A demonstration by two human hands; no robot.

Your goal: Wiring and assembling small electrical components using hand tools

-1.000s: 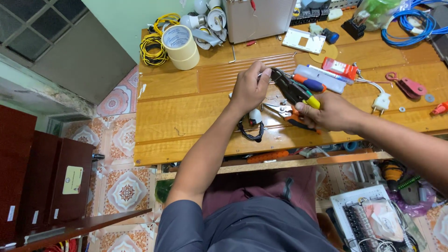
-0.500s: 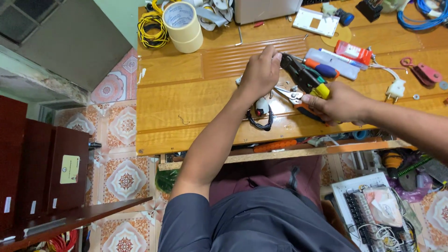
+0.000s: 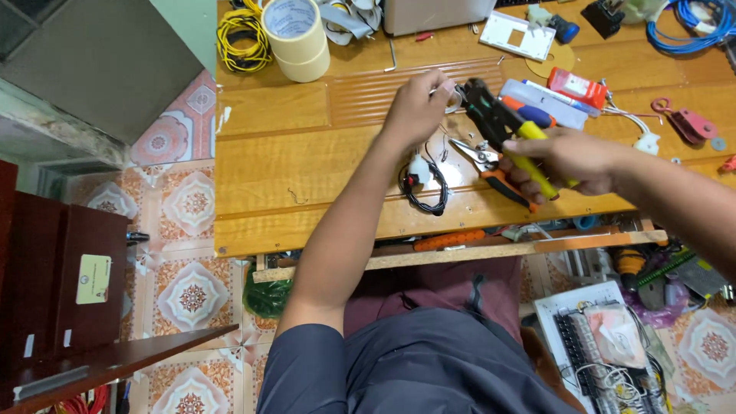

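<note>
My right hand (image 3: 563,157) grips a black crimping tool with yellow handles (image 3: 502,126), its jaws pointing up-left over the wooden table (image 3: 307,169). My left hand (image 3: 414,107) pinches a small pale part at the tool's jaws; what it is stays too small to tell. Below the hands lies a coiled black cable with a small white plug (image 3: 425,180). Orange-handled pliers (image 3: 494,172) rest on the table just under my right hand.
Rolls of masking tape (image 3: 295,34) and a yellow wire coil (image 3: 241,34) stand at the back left. A white switch plate (image 3: 515,34), a red box (image 3: 576,87), blue cable (image 3: 686,31) and a red tool (image 3: 686,123) lie right. Tiled floor and a dark cabinet (image 3: 54,276) are left.
Both hands stay together at the crimping tool's jaws. The view has shifted, so the table and hands now sit higher and closer in the frame.
</note>
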